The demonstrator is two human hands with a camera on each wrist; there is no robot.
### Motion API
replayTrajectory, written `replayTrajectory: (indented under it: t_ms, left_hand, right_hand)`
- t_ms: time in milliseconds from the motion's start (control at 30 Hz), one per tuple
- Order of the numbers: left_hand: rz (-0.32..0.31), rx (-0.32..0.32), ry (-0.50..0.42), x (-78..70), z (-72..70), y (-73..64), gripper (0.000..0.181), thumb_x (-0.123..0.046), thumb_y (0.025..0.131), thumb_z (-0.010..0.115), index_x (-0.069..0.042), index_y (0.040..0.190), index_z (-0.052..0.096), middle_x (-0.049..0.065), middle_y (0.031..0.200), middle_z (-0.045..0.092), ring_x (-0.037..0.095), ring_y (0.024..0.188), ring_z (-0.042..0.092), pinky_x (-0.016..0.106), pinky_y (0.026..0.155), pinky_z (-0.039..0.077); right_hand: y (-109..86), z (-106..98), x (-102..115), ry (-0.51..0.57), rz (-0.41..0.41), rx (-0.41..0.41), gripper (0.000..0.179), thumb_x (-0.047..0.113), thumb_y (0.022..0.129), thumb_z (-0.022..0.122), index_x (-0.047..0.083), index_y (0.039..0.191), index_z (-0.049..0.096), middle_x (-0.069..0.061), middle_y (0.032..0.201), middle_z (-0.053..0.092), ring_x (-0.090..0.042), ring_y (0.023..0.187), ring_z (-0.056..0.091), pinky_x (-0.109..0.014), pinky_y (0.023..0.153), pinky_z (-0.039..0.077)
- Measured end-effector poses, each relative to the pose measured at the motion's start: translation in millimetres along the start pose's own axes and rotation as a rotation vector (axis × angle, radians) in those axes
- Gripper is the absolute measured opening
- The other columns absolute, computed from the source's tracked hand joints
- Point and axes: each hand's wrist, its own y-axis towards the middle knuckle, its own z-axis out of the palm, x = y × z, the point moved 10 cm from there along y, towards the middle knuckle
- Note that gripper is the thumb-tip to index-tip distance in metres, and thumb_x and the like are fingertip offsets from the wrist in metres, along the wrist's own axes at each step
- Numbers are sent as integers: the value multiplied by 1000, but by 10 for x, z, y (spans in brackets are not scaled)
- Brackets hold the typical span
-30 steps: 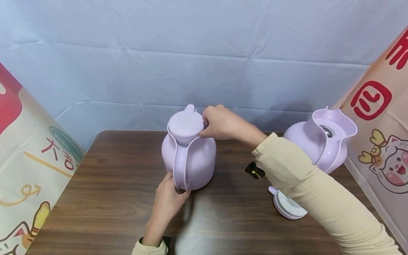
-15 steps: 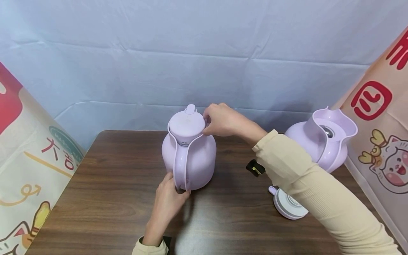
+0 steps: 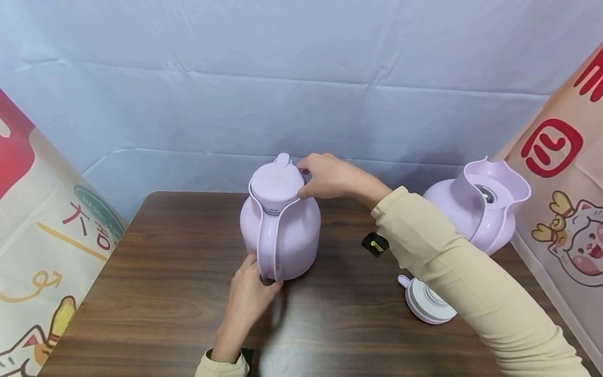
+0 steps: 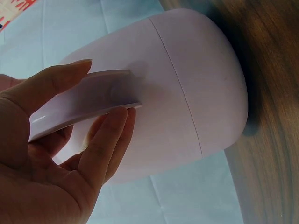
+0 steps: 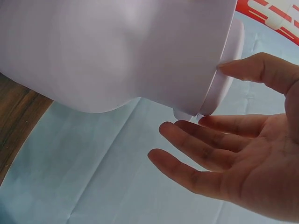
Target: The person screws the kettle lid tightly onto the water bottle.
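Note:
A lilac thermos jug (image 3: 301, 238) stands upright on the table, its handle (image 3: 268, 243) facing me. My left hand (image 3: 249, 290) pinches the lower part of that handle, thumb on one edge and fingers on the other, as the left wrist view shows. The round lid (image 3: 277, 183) sits in the jug's mouth with its small tab (image 3: 282, 160) pointing away. My right hand (image 3: 327, 177) holds the lid's right edge between thumb and index finger. In the right wrist view the other fingers (image 5: 187, 179) are spread, off the lid (image 5: 223, 84).
A second lilac jug (image 3: 445, 204) without a lid stands at the right, partly behind my right sleeve (image 3: 452, 267). Its mouth is uncovered. Another lid (image 3: 426, 306) lies underside up nearby. A black item (image 3: 375, 244) shows beside the sleeve. Light cloth hangs behind the table (image 3: 155, 272).
My right thumb and fingers shift slightly along the lid's edge, and the index finger straightens a little. The lid's tab swings very slightly to the right. My left hand stays on the handle.

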Motion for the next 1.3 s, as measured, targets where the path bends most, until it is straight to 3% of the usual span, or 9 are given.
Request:
replayTrajectory:
  t_ms: [233,700,1133,1300]
  left_hand:
    - [1,1,-1,-3,1,1,23,-4,61,76,-1,80,64,8,82,55,30,72,58,43,63,45]
    - [-2,4,4,0,7,-6,22,-5,61,76,-2,79,64,7,81,55,30,71,57,43,63,44]
    - [2,2,-5,-4,3,-8,23,-4,61,76,-1,81,64,7,82,55,30,72,57,43,63,44]
    - [6,0,-6,-1,5,-8,23,-4,61,76,-1,81,64,7,82,55,30,71,57,43,63,44]
  right_hand:
    - [-12,3,1,-2,-12,3,32,17,75,63,3,103,61,-11,105,58,-23,92,49,-36,81,39]
    - [-55,-22,22,-35,-10,-34,18,21,75,65,5,78,57,-7,80,46,-20,75,42,-29,62,33]
    - [-81,-41,28,-38,-9,-64,20,21,76,67,6,69,55,-5,72,47,-18,68,45,-28,58,36]
    - [-96,-54,26,-25,11,-66,18,20,76,67,5,72,59,-5,74,50,-18,67,46,-27,57,36]
